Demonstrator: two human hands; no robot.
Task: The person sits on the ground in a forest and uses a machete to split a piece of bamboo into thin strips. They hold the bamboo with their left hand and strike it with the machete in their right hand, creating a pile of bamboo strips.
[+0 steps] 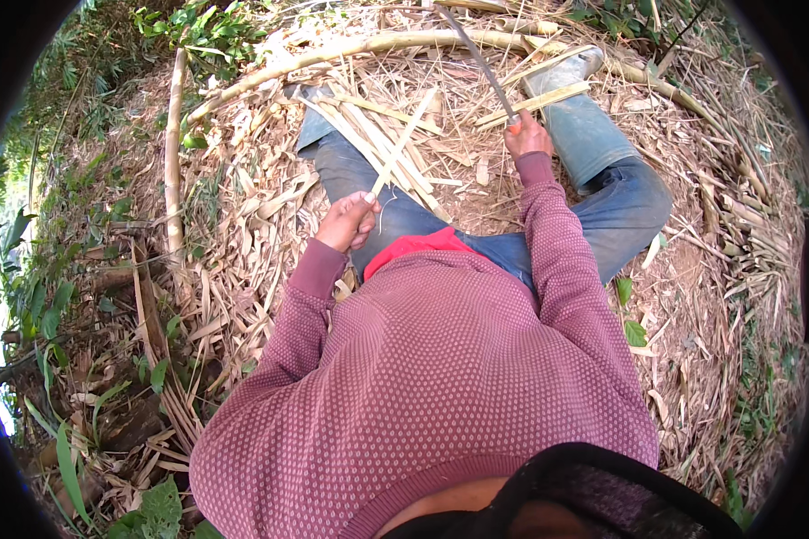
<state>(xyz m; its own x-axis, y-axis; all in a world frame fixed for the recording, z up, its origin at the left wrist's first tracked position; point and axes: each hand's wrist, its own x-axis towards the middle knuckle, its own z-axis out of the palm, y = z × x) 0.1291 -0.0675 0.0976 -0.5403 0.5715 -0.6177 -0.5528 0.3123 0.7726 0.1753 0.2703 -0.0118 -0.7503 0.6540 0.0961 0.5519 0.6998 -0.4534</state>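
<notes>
My left hand (351, 221) is closed around the lower end of a thin, pale bamboo strip (407, 138), which points up and to the right. A fine curled shaving hangs beside those fingers. In my right hand (528, 137) is a machete (482, 65); a bit of its orange handle shows at the fist, and the long dark blade slants away to the upper left, apart from the strip. Several split bamboo strips (355, 136) lie across my left leg, partly behind the held one. Another split piece (539, 103) rests by my right boot.
A long bent bamboo pole (351, 45) arches across the ground beyond my feet. One straight pole (173, 153) stands at the left. Shavings and dry husks (252, 234) litter the earth around my bent legs (634, 202). Green plants (198, 27) grow along the left and far edges.
</notes>
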